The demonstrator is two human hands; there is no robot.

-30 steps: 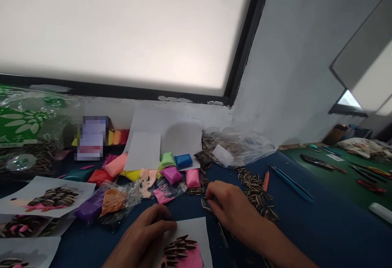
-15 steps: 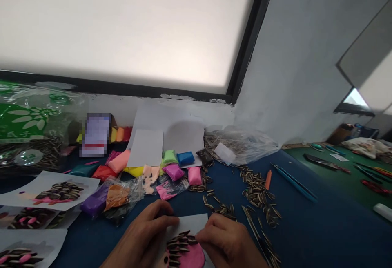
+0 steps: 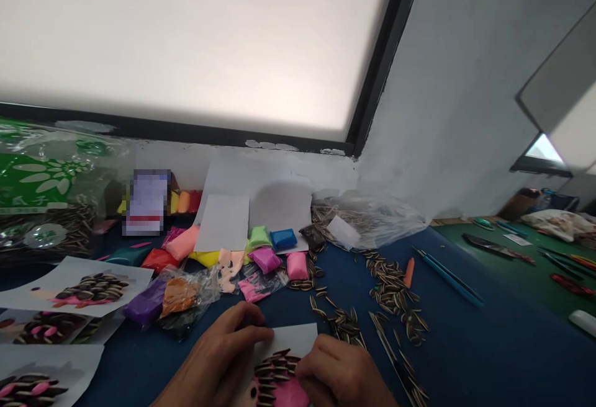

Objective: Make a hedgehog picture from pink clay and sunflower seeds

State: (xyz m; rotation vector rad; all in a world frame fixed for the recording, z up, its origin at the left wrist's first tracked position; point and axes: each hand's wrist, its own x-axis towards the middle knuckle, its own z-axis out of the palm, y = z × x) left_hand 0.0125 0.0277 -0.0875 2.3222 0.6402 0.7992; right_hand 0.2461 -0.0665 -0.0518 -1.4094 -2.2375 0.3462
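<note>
Low in the view, a white sheet of paper [image 3: 302, 332] carries a pink clay shape [image 3: 288, 391] with rows of striped sunflower seeds [image 3: 272, 373] stuck in it. A small black dot sits at its left. My left hand [image 3: 223, 354] lies over the paper's left edge, fingers stretched and slightly bent, holding nothing. At the clay's right side, my right hand [image 3: 342, 370] is closed in a pinch against the pink surface, beside the seed rows. Its fingers hide whatever may be between them. Loose sunflower seeds [image 3: 344, 325] lie just beyond that hand.
Packets of coloured clay [image 3: 265, 260] lie across the blue table [image 3: 503, 345]. Finished seed pictures [image 3: 77, 286] are at left, below a seed bag [image 3: 41, 190]. To the right are a seed pile [image 3: 393, 289], a craft knife [image 3: 391, 348] and blue tweezers [image 3: 449, 277].
My right hand has shifted slightly left and down over the pink clay, covering more of its right side. My left hand stays on the paper. The camera view has moved very slightly.
</note>
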